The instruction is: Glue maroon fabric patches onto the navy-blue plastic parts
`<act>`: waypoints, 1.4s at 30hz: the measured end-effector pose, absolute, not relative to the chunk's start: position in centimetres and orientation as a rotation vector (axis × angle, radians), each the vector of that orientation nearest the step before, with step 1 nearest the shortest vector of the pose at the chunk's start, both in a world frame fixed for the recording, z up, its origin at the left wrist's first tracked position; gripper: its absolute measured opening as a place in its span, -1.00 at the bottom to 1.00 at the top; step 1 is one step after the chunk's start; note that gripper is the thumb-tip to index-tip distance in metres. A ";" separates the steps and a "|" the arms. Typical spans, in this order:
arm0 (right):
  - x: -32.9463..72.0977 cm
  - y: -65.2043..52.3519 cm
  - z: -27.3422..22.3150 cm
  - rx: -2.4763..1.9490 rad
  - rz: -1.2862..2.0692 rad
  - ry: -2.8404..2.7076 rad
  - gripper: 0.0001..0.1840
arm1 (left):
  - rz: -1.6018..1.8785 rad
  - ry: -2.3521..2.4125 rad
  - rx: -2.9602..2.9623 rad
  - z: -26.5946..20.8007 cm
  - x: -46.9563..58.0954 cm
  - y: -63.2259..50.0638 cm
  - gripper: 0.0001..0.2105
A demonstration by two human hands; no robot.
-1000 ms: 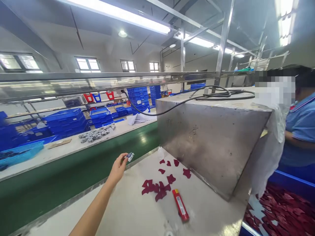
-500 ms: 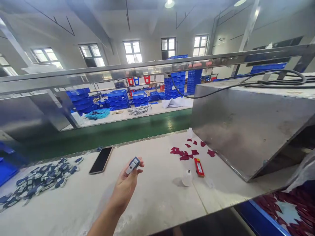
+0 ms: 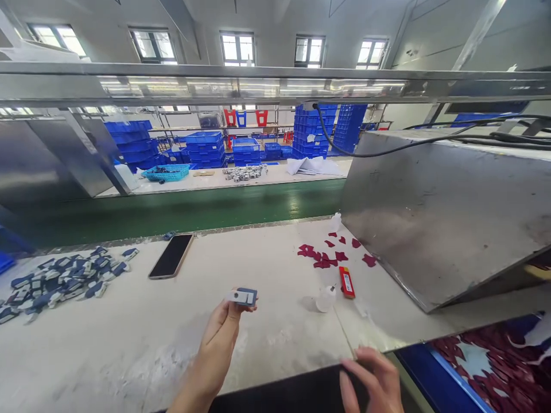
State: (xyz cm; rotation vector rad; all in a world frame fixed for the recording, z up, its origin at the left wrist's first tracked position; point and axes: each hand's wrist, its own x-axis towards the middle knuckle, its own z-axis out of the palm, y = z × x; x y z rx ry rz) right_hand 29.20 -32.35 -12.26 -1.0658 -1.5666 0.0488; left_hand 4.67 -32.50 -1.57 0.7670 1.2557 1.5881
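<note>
Above the white table, my left hand (image 3: pixel 221 332) grips a small blue-and-grey plastic part (image 3: pixel 244 296) with a dark round hole in it. At the table's front edge my right hand (image 3: pixel 372 378) shows its fingers apart, with nothing between them. Beyond that hand stands a small white squeeze bottle (image 3: pixel 326 299) with a dark thin tip. Beside the bottle lies a red box (image 3: pixel 346 282) with a white label. Several dark red cut pieces (image 3: pixel 321 256) are scattered behind it. On the left is a pile of similar blue-and-grey parts (image 3: pixel 64 281).
A phone (image 3: pixel 171 257) lies left of my left hand. The big metal housing (image 3: pixel 447 212) bounds the table on the right, with a black cable (image 3: pixel 387 154) over it. A green belt (image 3: pixel 206 203) runs behind the table. Below right, a blue crate (image 3: pixel 456 378) holds dark red pieces.
My right hand has come into view at the table's front edge. My left hand has turned the plastic part to lie more level. The camera view has shifted.
</note>
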 end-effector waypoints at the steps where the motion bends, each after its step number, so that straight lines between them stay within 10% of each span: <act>1: 29.1 -31.5 -11.8 -1.053 0.016 -1.590 -0.82 | 1.581 1.235 0.786 -1.5 4.8 -32.6 -0.59; 22: 26.9 -25.8 -10.0 -1.297 0.599 -1.875 -0.54 | 1.472 1.362 0.952 0.4 6.8 -33.7 -0.54; 35: 24.2 -27.4 -2.4 -0.698 0.612 -1.969 -0.11 | 1.282 1.652 1.573 0.1 7.2 -34.3 -0.73; 42: 23.8 -26.3 -1.9 -0.639 0.752 -2.035 -0.50 | 1.266 1.675 1.779 0.2 7.1 -34.5 -0.79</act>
